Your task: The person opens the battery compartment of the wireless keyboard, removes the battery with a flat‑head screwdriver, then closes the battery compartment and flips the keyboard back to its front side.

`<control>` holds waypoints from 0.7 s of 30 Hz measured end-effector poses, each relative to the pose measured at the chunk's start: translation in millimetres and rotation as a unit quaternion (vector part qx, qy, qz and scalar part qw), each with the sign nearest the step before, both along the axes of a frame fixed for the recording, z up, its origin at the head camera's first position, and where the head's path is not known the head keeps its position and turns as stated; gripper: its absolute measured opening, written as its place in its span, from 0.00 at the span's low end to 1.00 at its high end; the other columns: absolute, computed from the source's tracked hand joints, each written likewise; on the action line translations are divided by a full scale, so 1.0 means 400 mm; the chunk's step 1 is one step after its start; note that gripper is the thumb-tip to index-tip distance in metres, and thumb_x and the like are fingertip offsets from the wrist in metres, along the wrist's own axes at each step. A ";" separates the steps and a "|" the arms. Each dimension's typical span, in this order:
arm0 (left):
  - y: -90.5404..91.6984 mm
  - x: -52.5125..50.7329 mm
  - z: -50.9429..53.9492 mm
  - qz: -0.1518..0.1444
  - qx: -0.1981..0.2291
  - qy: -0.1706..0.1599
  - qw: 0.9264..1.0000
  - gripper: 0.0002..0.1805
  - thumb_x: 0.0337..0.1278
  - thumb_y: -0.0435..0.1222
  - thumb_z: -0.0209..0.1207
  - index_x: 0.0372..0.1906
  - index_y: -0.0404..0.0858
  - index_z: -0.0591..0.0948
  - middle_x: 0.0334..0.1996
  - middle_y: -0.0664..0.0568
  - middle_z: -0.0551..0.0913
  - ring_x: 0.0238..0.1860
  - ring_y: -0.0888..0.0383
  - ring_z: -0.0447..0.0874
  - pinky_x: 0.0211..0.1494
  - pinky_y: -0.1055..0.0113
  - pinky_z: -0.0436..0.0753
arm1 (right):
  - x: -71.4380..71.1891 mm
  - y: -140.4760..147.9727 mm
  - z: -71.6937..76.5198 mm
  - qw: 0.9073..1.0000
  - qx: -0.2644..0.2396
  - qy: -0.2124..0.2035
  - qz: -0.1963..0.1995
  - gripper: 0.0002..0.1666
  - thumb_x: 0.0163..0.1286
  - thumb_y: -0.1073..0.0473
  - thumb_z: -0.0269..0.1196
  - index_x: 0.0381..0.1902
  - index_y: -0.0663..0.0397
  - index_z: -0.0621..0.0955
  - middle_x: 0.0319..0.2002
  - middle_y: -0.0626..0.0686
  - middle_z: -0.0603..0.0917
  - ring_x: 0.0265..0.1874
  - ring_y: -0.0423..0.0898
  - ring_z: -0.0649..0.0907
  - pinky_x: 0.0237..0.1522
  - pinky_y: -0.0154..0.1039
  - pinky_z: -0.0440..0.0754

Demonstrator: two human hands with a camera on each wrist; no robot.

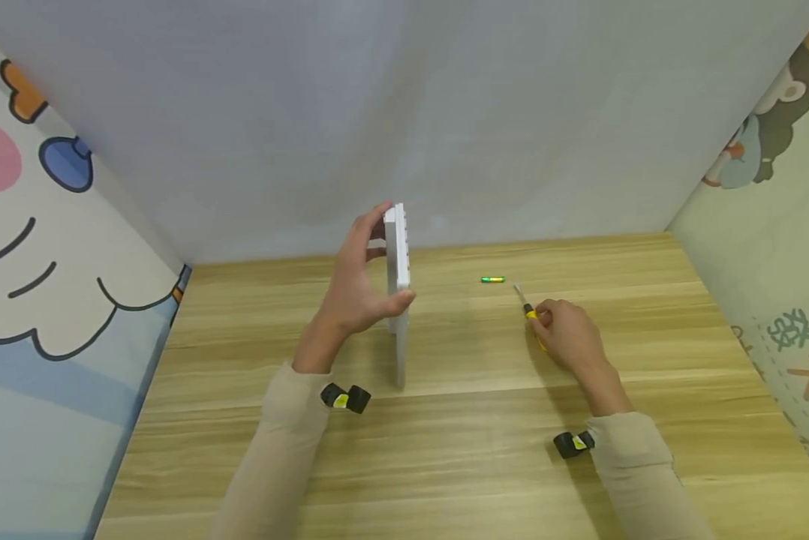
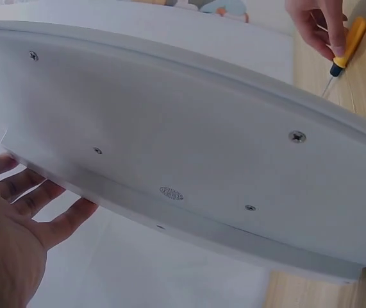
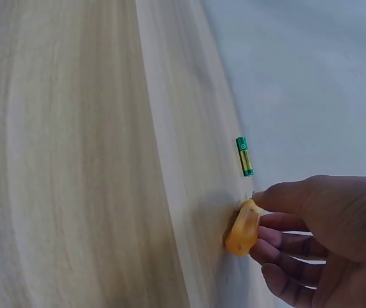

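My left hand grips a flat white panel-like device by its edges, thumb on the near side and fingers at the far side. The panel stands on edge, nearly upright, over the table. In the left wrist view its back face shows several cross-head screws and a round patch of small holes. Small bumps line its right face; the rest of that face is hidden. At the right, my right hand pinches a yellow screwdriver near the front of its handle, the metal shaft pointing away toward the back.
Small green-and-gold batteries lie by the table's back edge, just beyond the screwdriver tip. The wood-grain table meets a pale back wall. Cartoon-printed walls stand at both sides.
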State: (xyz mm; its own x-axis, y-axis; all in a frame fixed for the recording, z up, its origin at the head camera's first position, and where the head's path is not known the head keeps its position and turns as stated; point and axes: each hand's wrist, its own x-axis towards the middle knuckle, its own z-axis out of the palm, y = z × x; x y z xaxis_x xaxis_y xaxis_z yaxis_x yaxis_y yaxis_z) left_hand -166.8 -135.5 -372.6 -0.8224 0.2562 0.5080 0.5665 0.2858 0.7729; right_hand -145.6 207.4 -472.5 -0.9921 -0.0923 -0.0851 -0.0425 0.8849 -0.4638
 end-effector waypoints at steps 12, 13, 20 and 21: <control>-0.003 0.017 -0.023 -0.007 0.106 -0.004 0.994 0.73 0.32 0.82 0.60 0.77 0.33 0.60 0.61 0.35 0.72 0.58 0.53 0.75 0.61 0.48 0.85 | -0.002 -0.004 0.000 0.999 0.007 0.029 0.022 0.24 0.75 0.53 0.61 0.60 0.65 0.80 0.49 0.67 0.85 0.46 0.62 0.85 0.42 0.55 0.87; -0.003 0.018 -0.024 -0.007 0.112 -0.004 0.994 0.73 0.32 0.82 0.60 0.77 0.34 0.60 0.61 0.35 0.72 0.58 0.53 0.74 0.61 0.47 0.85 | -0.003 -0.007 0.001 0.999 0.008 0.038 0.032 0.25 0.74 0.53 0.61 0.61 0.65 0.79 0.51 0.67 0.84 0.48 0.62 0.84 0.46 0.57 0.86; -0.004 0.020 -0.024 0.003 0.126 -0.009 0.992 0.71 0.32 0.82 0.59 0.77 0.38 0.61 0.61 0.36 0.72 0.58 0.54 0.74 0.61 0.54 0.85 | -0.015 -0.045 0.005 0.989 -0.053 0.016 0.138 0.43 0.70 0.45 0.68 0.75 0.58 0.68 0.67 0.64 0.76 0.70 0.66 0.70 0.75 0.66 0.66; -0.004 0.020 -0.024 0.003 0.126 -0.009 0.992 0.71 0.32 0.82 0.59 0.77 0.38 0.61 0.61 0.36 0.72 0.58 0.54 0.74 0.61 0.56 0.85 | -0.015 -0.054 0.004 0.986 -0.068 0.004 0.153 0.45 0.68 0.44 0.69 0.75 0.58 0.67 0.69 0.63 0.75 0.73 0.66 0.67 0.77 0.67 0.61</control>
